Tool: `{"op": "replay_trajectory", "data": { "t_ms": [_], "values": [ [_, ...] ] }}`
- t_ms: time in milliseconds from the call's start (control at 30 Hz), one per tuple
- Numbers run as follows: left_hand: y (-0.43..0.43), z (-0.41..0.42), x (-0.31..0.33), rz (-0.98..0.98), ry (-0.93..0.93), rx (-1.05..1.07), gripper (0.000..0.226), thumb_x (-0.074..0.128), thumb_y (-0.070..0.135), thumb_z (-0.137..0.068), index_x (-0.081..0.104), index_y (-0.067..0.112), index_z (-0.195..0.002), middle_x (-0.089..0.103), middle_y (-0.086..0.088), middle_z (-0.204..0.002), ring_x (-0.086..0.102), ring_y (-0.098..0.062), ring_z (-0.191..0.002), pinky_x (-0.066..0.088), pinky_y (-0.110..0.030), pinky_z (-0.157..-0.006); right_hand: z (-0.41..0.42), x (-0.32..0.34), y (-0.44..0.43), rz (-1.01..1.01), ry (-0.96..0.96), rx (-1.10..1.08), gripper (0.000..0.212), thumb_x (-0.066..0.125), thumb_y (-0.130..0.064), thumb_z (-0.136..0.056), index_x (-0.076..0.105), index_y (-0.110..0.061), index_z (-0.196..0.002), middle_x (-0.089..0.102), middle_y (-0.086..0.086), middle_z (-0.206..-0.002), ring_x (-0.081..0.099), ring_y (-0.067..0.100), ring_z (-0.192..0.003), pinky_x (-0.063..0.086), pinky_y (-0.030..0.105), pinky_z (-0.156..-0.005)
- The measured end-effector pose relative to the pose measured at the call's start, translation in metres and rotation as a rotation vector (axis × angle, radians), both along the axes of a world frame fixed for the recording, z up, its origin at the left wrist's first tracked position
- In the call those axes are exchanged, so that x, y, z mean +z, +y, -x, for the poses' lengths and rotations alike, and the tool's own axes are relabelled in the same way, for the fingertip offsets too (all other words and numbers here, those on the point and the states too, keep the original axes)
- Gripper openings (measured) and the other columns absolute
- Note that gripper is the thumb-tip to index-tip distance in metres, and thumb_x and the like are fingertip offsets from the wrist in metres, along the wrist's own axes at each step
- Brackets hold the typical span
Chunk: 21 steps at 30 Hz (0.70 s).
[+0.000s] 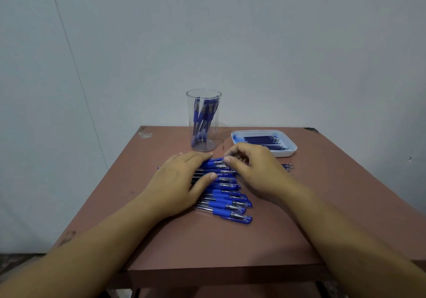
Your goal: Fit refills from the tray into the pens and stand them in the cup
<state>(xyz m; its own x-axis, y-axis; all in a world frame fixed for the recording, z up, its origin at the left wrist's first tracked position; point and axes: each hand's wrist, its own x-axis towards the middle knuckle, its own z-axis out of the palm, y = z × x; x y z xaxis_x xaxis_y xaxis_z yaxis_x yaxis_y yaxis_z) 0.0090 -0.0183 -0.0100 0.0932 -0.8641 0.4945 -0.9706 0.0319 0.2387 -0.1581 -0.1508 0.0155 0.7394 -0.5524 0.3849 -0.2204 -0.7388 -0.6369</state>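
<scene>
- Two bare forearms (96, 249) reach in from the near edge of a reddish-brown table (230, 247), one on each side.
- Left hand (177, 178) lies flat on the left part of a row of pens (228, 202) at the table's middle. Its fingers are straight and grasp nothing, probably pressing down so the row cannot roll.
- Pens lie side by side, blue caps pointing right, clear barrels under the left palm. These likely wait for refills.
- Clear cup (204, 122) stands upright near the far edge, just beyond the row, with several blue pens already standing inside.
- Right hand (255, 168) has curled fingers, and its thumb and fingertips seem to pinch the farthest pen (215, 161), apparently to pick it from the row.
- White tray (292, 150) sits toward the far right corner, holding dark refills (262, 140) lying flat, within the right hand's easy reach.
</scene>
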Motion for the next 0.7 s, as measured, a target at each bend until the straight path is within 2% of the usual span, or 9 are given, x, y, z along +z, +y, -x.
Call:
{"op": "replay_trajectory", "data": {
  "t_ms": [33, 100, 200, 267, 333, 400, 500, 600, 700],
  "values": [
    [-0.001, 0.000, 0.001, 0.054, -0.019, 0.010, 0.057, 0.036, 0.058, -0.093, 0.053, 0.024, -0.136, 0.063, 0.008, -0.127, 0.059, -0.011, -0.113, 0.046, -0.031, -0.098, 0.001, 0.001, 0.000, -0.051, -0.042, 0.004, 0.006, 0.063, -0.026, -0.094, 0.066, -0.028, -0.090, 0.068, -0.010, -0.081, 0.061, -0.002, -0.075, 0.047, 0.012, -0.068],
    [-0.002, 0.002, 0.001, 0.177, -0.076, 0.016, 0.045, 0.042, 0.049, -0.093, 0.059, 0.024, -0.128, 0.068, 0.008, -0.115, 0.065, -0.012, -0.100, 0.050, -0.026, -0.081, 0.002, 0.003, 0.001, -0.169, -0.106, 0.012, 0.009, 0.062, -0.024, -0.095, 0.065, -0.029, -0.088, 0.071, -0.006, -0.081, 0.067, 0.005, -0.079, 0.056, 0.028, -0.078],
    [-0.004, 0.003, 0.002, 0.316, -0.158, -0.018, 0.028, 0.049, 0.035, -0.095, 0.065, 0.023, -0.114, 0.070, 0.009, -0.103, 0.066, -0.012, -0.086, 0.054, -0.027, -0.065, 0.007, 0.010, 0.001, -0.254, -0.129, 0.035, 0.010, 0.059, -0.025, -0.096, 0.066, -0.027, -0.089, 0.073, -0.003, -0.079, 0.069, 0.018, -0.085, 0.056, 0.044, -0.085],
    [-0.006, 0.003, 0.007, 0.344, -0.219, -0.042, 0.025, 0.050, 0.030, -0.096, 0.066, 0.023, -0.114, 0.071, 0.007, -0.099, 0.066, -0.013, -0.082, 0.054, -0.028, -0.060, 0.012, 0.015, -0.001, -0.215, -0.091, 0.067, 0.009, 0.059, -0.027, -0.095, 0.066, -0.030, -0.090, 0.072, -0.004, -0.081, 0.069, 0.016, -0.086, 0.056, 0.041, -0.085],
    [-0.010, 0.004, 0.015, 0.352, -0.291, -0.058, 0.024, 0.049, 0.028, -0.096, 0.064, 0.023, -0.114, 0.071, 0.005, -0.097, 0.067, -0.014, -0.078, 0.050, -0.027, -0.056, 0.018, 0.020, -0.003, -0.155, -0.062, 0.095, 0.007, 0.064, -0.028, -0.092, 0.066, -0.035, -0.092, 0.071, -0.003, -0.085, 0.067, 0.014, -0.083, 0.056, 0.031, -0.080],
    [-0.014, 0.005, 0.026, 0.327, -0.322, -0.077, 0.023, 0.047, 0.028, -0.095, 0.062, 0.023, -0.112, 0.071, 0.006, -0.097, 0.066, -0.015, -0.077, 0.047, -0.026, -0.054, 0.022, 0.021, -0.005, -0.074, -0.067, 0.078, 0.015, 0.068, -0.024, -0.089, 0.065, -0.039, -0.093, 0.068, -0.002, -0.085, 0.063, 0.017, -0.079, 0.053, 0.027, -0.074],
    [-0.021, 0.011, 0.037, 0.252, -0.301, -0.102, 0.020, 0.050, 0.026, -0.092, 0.061, 0.024, -0.109, 0.069, 0.008, -0.094, 0.063, -0.011, -0.074, 0.039, -0.019, -0.054, 0.024, 0.009, -0.007, -0.068, -0.165, 0.029, 0.018, 0.067, -0.020, -0.090, 0.066, -0.037, -0.093, 0.067, -0.004, -0.080, 0.060, 0.011, -0.073, 0.050, 0.022, -0.070],
    [-0.025, 0.019, 0.031, 0.260, -0.256, -0.109, 0.016, 0.056, 0.035, -0.090, 0.063, 0.026, -0.101, 0.068, 0.012, -0.087, 0.060, -0.007, -0.072, 0.026, -0.009, -0.054, 0.025, -0.007, -0.009, -0.125, -0.206, 0.004, 0.009, 0.065, -0.022, -0.091, 0.068, -0.031, -0.092, 0.070, -0.002, -0.083, 0.064, 0.019, -0.081, 0.054, 0.033, -0.075],
    [-0.028, 0.020, 0.016, 0.322, -0.145, -0.066, 0.016, 0.058, 0.039, -0.090, 0.066, 0.028, -0.098, 0.070, 0.012, -0.085, 0.063, -0.007, -0.070, 0.035, -0.015, -0.053, 0.023, -0.012, -0.009, -0.141, -0.201, 0.041, 0.011, 0.067, -0.019, -0.090, 0.068, -0.030, -0.090, 0.067, -0.006, -0.077, 0.059, 0.010, -0.071, 0.051, 0.024, -0.069]
  ]
}}
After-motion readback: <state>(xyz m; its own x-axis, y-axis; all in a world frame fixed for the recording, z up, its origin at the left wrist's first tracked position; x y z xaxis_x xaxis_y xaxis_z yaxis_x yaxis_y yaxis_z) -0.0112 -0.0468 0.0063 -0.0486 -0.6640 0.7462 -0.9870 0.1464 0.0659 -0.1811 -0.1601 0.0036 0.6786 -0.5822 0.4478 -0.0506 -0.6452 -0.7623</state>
